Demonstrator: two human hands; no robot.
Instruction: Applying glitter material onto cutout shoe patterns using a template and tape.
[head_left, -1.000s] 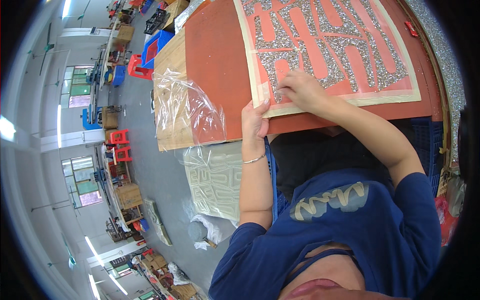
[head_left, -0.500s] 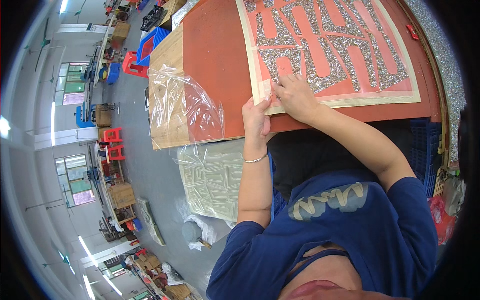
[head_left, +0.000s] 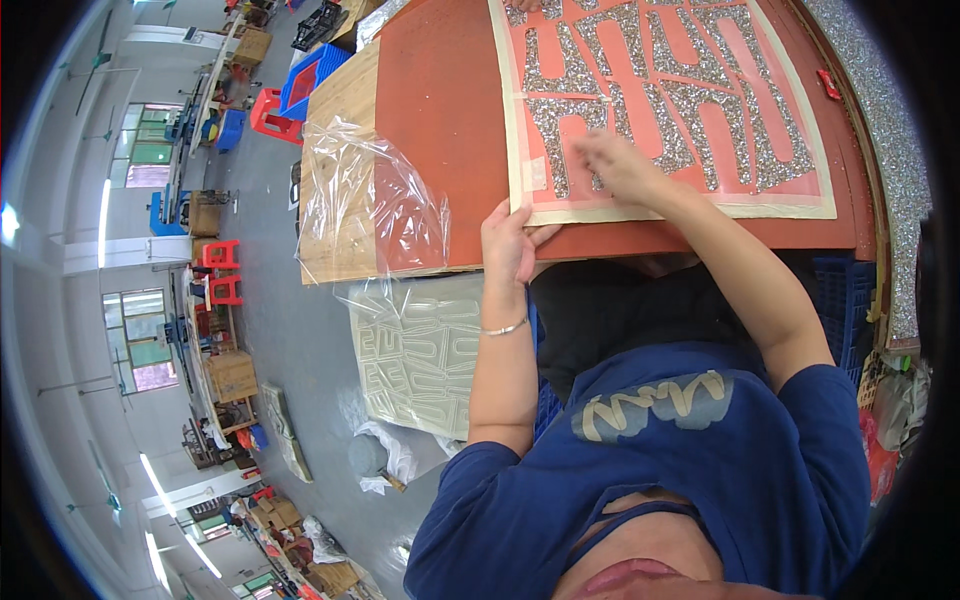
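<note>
A pink sheet with a cream border [head_left: 720, 206] lies on the red-brown tabletop, its surface patterned with shapes covered in silvery-gold glitter. My left hand [head_left: 509, 243] grips its near left corner, thumb on top and fingers beneath the edge. Just inside that corner is a piece of pale tape [head_left: 535, 174]. Over the sheet's lower left part hovers my right hand [head_left: 622, 170], its fingers smeared by motion; whether they hold anything does not show. Another person's hand [head_left: 522, 5] rests at the sheet's far edge, mostly cut off.
Clear plastic film [head_left: 375, 200] drapes over the table's left part and hangs past its front edge. Below lies a pale sheet with raised outlines [head_left: 425, 350]. Blue stacked crates [head_left: 312, 82] and a red stool [head_left: 272, 115] stand at the far left. A glittery strip [head_left: 880, 120] borders the right.
My right hand has lifted away from the corner and moved right, over the glittered shapes. My left hand stays at the corner. The view has shifted slightly.
</note>
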